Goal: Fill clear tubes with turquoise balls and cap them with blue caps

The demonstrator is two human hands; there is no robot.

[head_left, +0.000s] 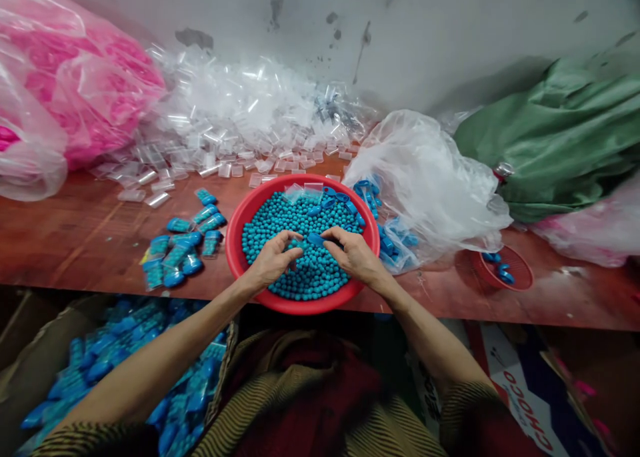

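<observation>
A red bowl (235, 243) full of small teal balls (320, 277) sits at the table's front edge. Both my hands hover over the balls. My left hand (273, 260) is curled, fingertips pinched over the balls; what it holds is hidden. My right hand (353, 253) pinches a small blue piece (316, 239) between thumb and fingers. A few blue caps (336, 199) and small clear packets (303, 191) lie on the balls at the bowl's far side.
Filled teal packets (183, 250) lie left of the bowl. A heap of empty clear packets (240, 120) fills the back. Pink bags (65, 90) at left, a clear bag (425, 177) with blue caps at right, a small red basket (505, 270), green sack (560, 137). A box of filled packets (100, 363) stands below.
</observation>
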